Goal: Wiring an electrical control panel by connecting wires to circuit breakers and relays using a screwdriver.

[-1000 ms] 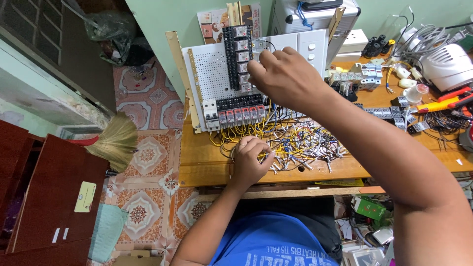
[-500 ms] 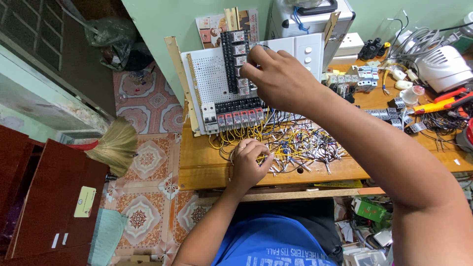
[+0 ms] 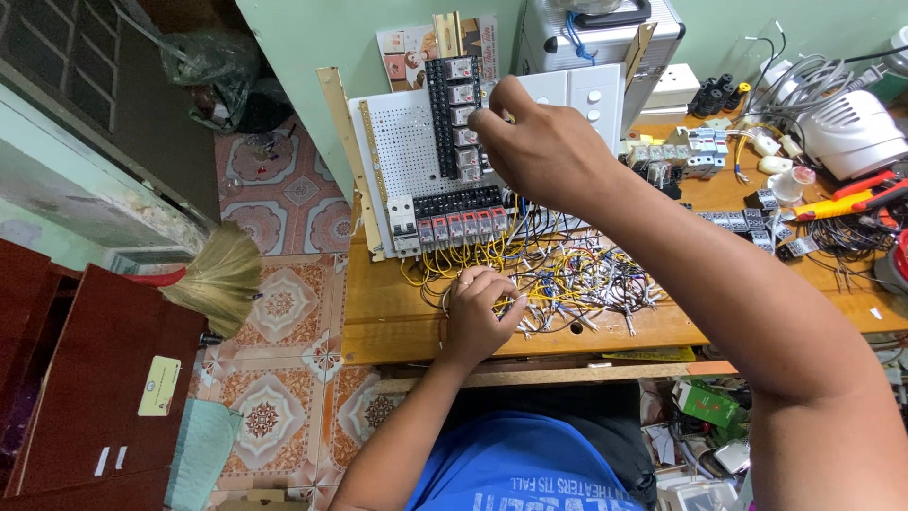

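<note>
The right hand covers the middle of the white perforated mounting panel; what its fingertips pinch at the vertical column of black relays cannot be seen. The left hand hides the wire ends beneath it in the tangle of yellow and grey wires. The white plastic appliance is cut off by the right edge. Markings on the relays are too small to tell.
</note>
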